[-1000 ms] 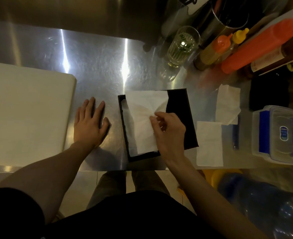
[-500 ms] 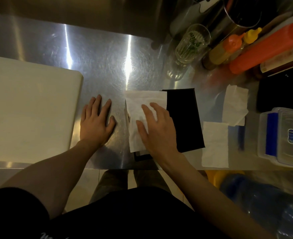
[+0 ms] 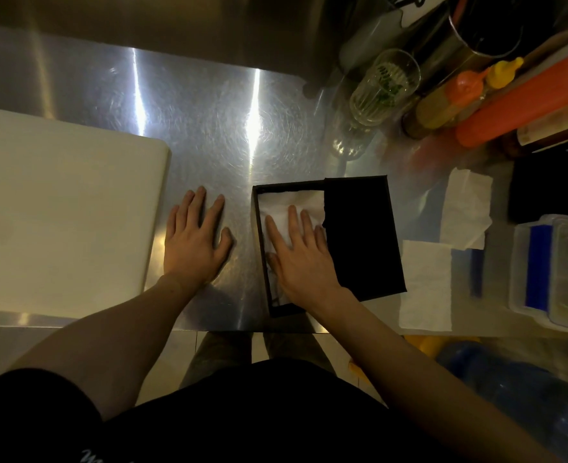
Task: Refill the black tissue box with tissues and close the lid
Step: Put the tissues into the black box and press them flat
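Observation:
The black tissue box [image 3: 258, 228] sits near the front edge of the steel counter, its left part uncovered. Its black lid [image 3: 359, 235] lies over the right part of the box. A white tissue [image 3: 289, 203] lies inside the uncovered part. My right hand [image 3: 299, 252] rests flat on that tissue with fingers spread, pressing it down into the box. To the left of the box, my left hand [image 3: 195, 242] lies flat on the counter, holding nothing. Two more loose white tissues, one nearer [image 3: 424, 285] and one farther [image 3: 466, 208], lie on the counter right of the box.
A white cutting board [image 3: 58, 222] fills the left side. At the back right stand a glass [image 3: 384, 85], sauce bottles [image 3: 523, 105] and a metal pot [image 3: 483, 28]. A clear plastic container with blue trim [image 3: 553, 272] sits at the far right. The counter's front edge runs just below the box.
The tissue held above the box a second ago has gone down inside it. My right hand went from pinching it to lying flat on it. The left hand stayed put.

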The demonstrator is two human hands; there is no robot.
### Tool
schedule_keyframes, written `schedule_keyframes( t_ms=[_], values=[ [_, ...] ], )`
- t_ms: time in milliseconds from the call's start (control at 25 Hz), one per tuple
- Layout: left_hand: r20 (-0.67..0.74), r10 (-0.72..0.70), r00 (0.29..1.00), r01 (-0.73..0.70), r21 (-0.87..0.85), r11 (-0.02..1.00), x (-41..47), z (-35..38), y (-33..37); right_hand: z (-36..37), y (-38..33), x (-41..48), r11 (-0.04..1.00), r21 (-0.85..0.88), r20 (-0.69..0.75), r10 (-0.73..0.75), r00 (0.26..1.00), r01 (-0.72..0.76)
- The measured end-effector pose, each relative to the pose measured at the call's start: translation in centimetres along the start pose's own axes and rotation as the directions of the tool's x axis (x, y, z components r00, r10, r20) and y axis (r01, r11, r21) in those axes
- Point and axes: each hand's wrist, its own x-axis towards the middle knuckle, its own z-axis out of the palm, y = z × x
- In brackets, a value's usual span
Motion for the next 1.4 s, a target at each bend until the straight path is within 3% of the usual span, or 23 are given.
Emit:
schedule_keyframes(
  t_ms=[440,640,760,880,1080,1200,1400],
  values=[
    [0.045,-0.001,0.999,0.001,-0.003,1.000,0.0,-0.2,-0.1,1.1,0.2,0.4,0.999,0.052,0.004,-0.015,1.000,0.015],
    [0.048,-0.007,0.999,0.006,0.023,1.000,0.0,-0.1,-0.1,-1.3,0.3,-1.2,0.974,0.223,-0.191,0.002,0.982,0.042],
    [0.056,-0.015,0.998,0.013,0.033,0.999,0.1,-0.2,0.0,-2.6,1.5,-3.9,0.916,0.387,-0.436,0.080,0.896,0.107],
    [0.041,-0.008,0.999,0.006,0.042,0.999,-0.1,-0.2,0.1,-2.7,4.5,-6.6,0.851,0.521,-0.588,0.309,0.748,0.057],
    [0.091,0.042,0.995,-0.052,0.110,0.993,-0.1,-0.1,0.2,0.4,11.9,-11.9,0.625,0.758,-0.413,0.681,0.604,-0.187],
    [0.124,0.001,0.992,-0.012,0.087,0.996,-1.4,0.1,0.8,2.7,15.1,-13.8,0.617,0.707,-0.349,0.730,0.588,-0.345],
    [0.128,-0.052,0.990,0.042,0.082,0.996,-4.7,0.4,1.9,3.5,18.0,-14.0,0.586,0.672,-0.277,0.765,0.581,-0.452]
  ],
)
